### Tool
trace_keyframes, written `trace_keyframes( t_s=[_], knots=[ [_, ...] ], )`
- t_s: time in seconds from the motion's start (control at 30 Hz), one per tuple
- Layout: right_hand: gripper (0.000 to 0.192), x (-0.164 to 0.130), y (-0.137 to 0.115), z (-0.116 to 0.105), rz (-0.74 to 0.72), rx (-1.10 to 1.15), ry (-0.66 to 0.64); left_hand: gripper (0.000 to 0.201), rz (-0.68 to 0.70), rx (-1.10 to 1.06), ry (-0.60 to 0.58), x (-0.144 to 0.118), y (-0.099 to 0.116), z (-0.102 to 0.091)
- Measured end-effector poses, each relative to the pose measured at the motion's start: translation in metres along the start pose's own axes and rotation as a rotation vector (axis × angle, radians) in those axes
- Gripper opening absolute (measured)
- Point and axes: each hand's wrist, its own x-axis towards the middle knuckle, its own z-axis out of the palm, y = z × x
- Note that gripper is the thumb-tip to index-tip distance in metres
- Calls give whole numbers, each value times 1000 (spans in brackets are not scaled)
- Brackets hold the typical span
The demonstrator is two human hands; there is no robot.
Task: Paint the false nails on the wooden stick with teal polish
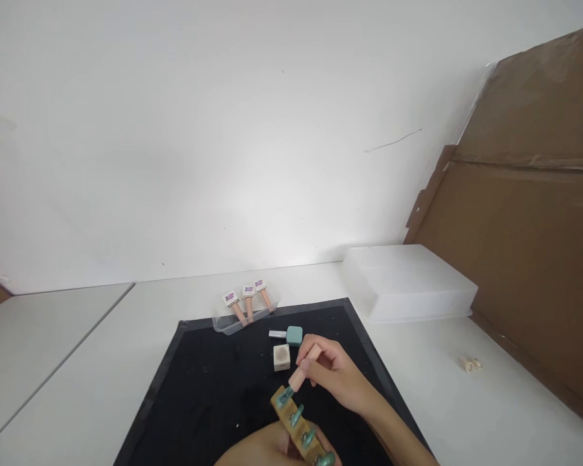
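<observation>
1. Fingers of the right hand (337,375) pinched a peach brush handle (305,367), its tip at the top teal nail (284,397).
2. Left hand (267,451), low in view, clasped the wooden nail strip (298,427) upright over the black mat (214,382).
3. Teal polish bottle (291,335) lay beside a small cream block (282,356) on the mat.
4. Peach bottles (247,301) stood in a clear tray (230,325); a white box (408,281) sat on the counter (466,414).
</observation>
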Motion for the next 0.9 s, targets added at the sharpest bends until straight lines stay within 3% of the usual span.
trace_keyframes(
  t_s=[0.3,0.9],
  knots=[
    [12,0,-2,0,-32,-80,-3,28,-13,-12,13,1,-1,-2],
    [14,-8,-16,5,-232,-487,0,30,22,38,55,4,-3,-1]
  ],
)
